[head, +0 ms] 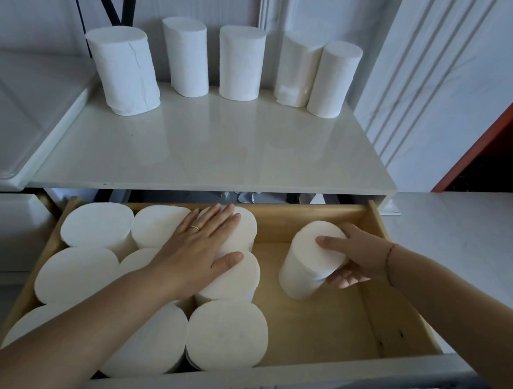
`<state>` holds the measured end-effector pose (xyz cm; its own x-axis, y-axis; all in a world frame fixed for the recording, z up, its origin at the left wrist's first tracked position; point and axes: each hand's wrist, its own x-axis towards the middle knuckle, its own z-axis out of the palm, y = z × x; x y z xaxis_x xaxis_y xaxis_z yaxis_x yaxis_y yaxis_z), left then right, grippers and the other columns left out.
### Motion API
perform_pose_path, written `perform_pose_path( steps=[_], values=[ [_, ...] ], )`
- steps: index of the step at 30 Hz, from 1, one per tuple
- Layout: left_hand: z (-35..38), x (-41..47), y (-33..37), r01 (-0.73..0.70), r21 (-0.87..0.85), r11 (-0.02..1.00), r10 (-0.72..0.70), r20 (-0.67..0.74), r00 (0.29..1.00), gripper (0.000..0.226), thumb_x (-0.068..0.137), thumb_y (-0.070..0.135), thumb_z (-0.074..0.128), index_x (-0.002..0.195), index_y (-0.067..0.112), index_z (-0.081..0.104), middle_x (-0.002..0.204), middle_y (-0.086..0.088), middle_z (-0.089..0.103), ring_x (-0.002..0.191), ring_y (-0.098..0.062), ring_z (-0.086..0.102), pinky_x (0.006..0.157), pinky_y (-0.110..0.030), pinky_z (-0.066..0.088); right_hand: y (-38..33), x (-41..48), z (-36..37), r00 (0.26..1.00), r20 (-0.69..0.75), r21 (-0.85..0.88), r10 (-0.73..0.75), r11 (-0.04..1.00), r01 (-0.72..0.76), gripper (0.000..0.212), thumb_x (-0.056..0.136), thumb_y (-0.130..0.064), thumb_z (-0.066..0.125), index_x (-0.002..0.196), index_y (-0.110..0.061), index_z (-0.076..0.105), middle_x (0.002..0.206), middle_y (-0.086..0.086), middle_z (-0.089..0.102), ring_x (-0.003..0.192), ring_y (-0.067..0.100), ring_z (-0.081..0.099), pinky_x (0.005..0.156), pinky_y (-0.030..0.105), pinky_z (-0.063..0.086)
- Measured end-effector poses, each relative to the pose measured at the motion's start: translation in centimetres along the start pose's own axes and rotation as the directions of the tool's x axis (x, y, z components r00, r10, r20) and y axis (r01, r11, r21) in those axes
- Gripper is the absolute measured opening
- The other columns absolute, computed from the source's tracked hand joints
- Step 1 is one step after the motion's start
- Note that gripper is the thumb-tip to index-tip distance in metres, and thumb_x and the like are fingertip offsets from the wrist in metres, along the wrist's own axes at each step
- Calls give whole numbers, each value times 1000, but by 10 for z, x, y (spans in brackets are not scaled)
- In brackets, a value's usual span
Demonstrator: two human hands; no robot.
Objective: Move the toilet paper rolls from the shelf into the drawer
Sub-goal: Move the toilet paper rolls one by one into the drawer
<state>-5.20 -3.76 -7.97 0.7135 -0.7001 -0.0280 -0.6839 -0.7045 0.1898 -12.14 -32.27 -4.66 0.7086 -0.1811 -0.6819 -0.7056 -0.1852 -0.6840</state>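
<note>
**Roll held in the open drawer**

The right hand has its grip closed around an upright toilet paper roll in the wooden drawer. The left hand lies flat and open on packed rolls. Five rolls stand on the shelf above.

White rolls, tan drawer.

Both bare forearms reach forward and down. The left hand lies flat, palm down, fingers spread, a gold ring on one finger. The right hand curls in a grasp, thumb on top, a thin bracelet at the wrist.
</note>
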Motion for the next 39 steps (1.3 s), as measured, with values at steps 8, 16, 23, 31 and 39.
perform_pose_path(
  steps=[8, 16, 23, 31, 39],
  values=[
    [1, 13, 6, -20, 7, 1000, 20, -22, 1000, 73, 84, 64, 2, 147, 28, -6, 157, 10, -12, 132, 1, -26, 113, -29, -16, 9, -1, 29, 993, 40, 704, 110, 702, -106, 54, 90, -12, 64, 138, -5, 40, 143, 17, 32, 117, 47, 46, 68, 58, 57],
    [2, 13, 9, -36, 15, 999, 36, -24, 999, 73, 83, 64, -3, 146, 28, -9, 156, 10, -14, 137, -2, -23, 113, -29, -16, -10, 8, 50, 995, 33, 683, 97, 724, -94, 61, 89, -16, 65, 142, -8, 36, 148, 14, 30, 126, 46, 41, 84, 56, 54],
    [4, 16, 9, -35, 15, 999, 36, -42, 998, 78, 79, 66, -7, 147, 27, -8, 156, 9, -13, 136, -2, -24, 114, -31, -15, -13, 11, 53, 995, 90, 597, 49, 797, -93, 53, 89, -18, 65, 135, -3, 43, 142, 16, 37, 121, 43, 48, 67, 47, 58],
    [-13, 20, 13, -89, 58, 994, 98, -172, 980, 68, 87, 64, -1, 143, 27, -15, 155, 9, -16, 140, -7, -21, 116, -34, -11, -57, 1, 10, 946, -165, -645, -280, 756, 111, 54, 91, -52, 51, 96, 0, 68, 92, 15, 73, 84, 30, 69, 82, 39, 56],
    [-44, 83, 14, -90, -36, 995, 81, -193, 978, 75, 84, 66, 4, 147, 26, -4, 157, 8, -7, 142, -6, -14, 114, -31, -11, -130, 61, -61, 581, -574, -219, -577, 792, 570, 67, 80, -49, 69, 133, -16, 45, 129, 3, 53, 110, 12, 53, 91, 26, 43]
  ],
)
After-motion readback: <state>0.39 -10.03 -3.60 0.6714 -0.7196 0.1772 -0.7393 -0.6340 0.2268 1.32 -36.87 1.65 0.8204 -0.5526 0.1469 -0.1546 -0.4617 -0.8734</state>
